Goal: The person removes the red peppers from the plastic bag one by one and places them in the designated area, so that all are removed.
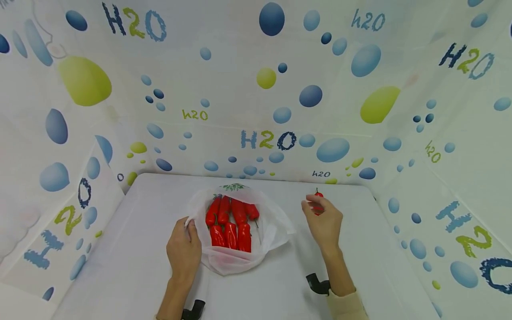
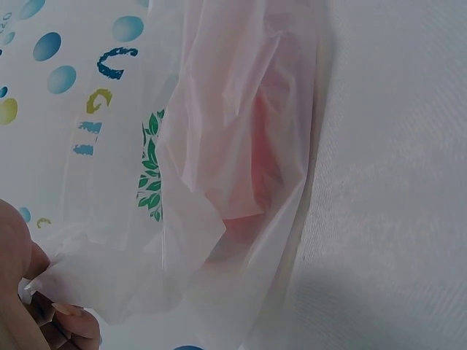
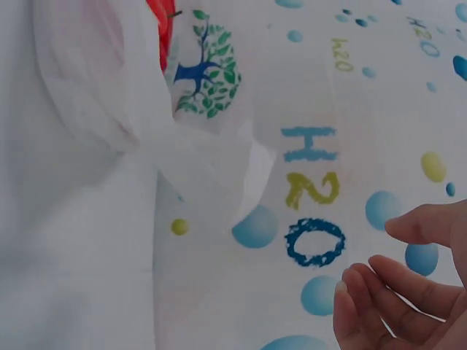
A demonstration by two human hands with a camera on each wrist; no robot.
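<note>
A white plastic bag (image 1: pixel 276 222) with a green-and-blue tree print lies mouth-up on the table, with several shiny red peppers (image 1: pixel 239 211) inside it. My left hand (image 1: pixel 184 246) pinches the left edge of the bag between thumb and fingers; the left wrist view shows the thin plastic drawn out from that hand (image 2: pixel 66 317). Over on the right, my right hand (image 1: pixel 324 222) is just in front of a single red pepper (image 1: pixel 318 194), partly covering it. In the right wrist view there is a gap between its thumb and loosely bent fingers (image 3: pixel 398 292), with nothing in it.
A white table (image 1: pixel 140 235) carries the bag and the lone pepper. Behind and at both sides rise white sheets (image 1: pixel 240 89) printed with blue and green drops and H2O lettering. A black piece (image 1: pixel 318 283) is at the right wrist, another (image 1: pixel 194 310) at the left.
</note>
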